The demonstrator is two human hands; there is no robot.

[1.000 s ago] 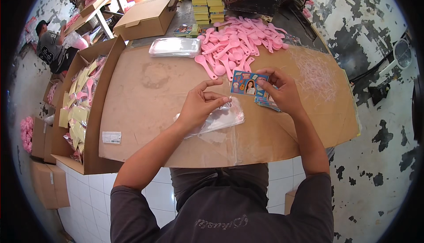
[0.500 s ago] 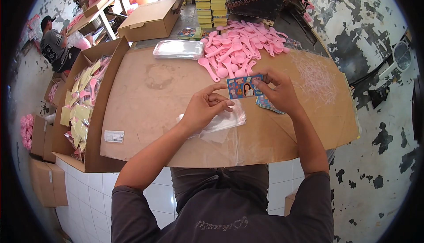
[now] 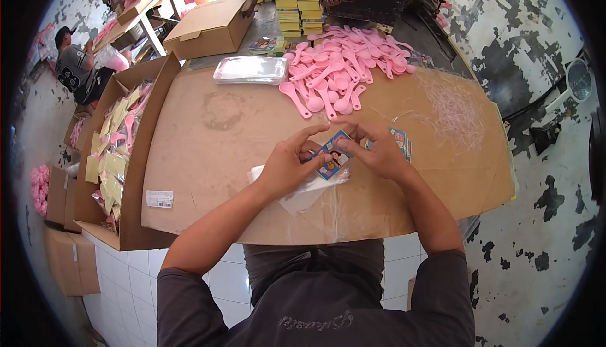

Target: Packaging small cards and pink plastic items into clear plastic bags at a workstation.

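Observation:
A small printed blue card (image 3: 335, 157) is pinched between my two hands above the cardboard. My left hand (image 3: 287, 165) grips its left edge between thumb and fingers. At its upper right corner, the thumb and fingers of my right hand (image 3: 380, 152) close on the card. Clear plastic bags (image 3: 303, 197) lie beneath my left hand and the card, partly covered. Just beyond my right hand sits a small stack of matching cards (image 3: 400, 140), partly hidden by that hand. A heap of pink plastic spoons (image 3: 341, 72) spreads over the far side of the cardboard.
An open carton (image 3: 129, 189) of packed spoons stands left of the cardboard sheet (image 3: 208, 158). A bundle of clear bags (image 3: 251, 70) lies beside the spoons. Card stacks (image 3: 288, 6) and a closed box (image 3: 208, 28) stand behind. Plastic shreds (image 3: 451, 110) lie right; a person (image 3: 76, 63) sits far left.
The card has turned from nearly level to a steep slant and come slightly nearer and left. My left thumb now presses on it. My right hand has moved lower, uncovering more of the card stack.

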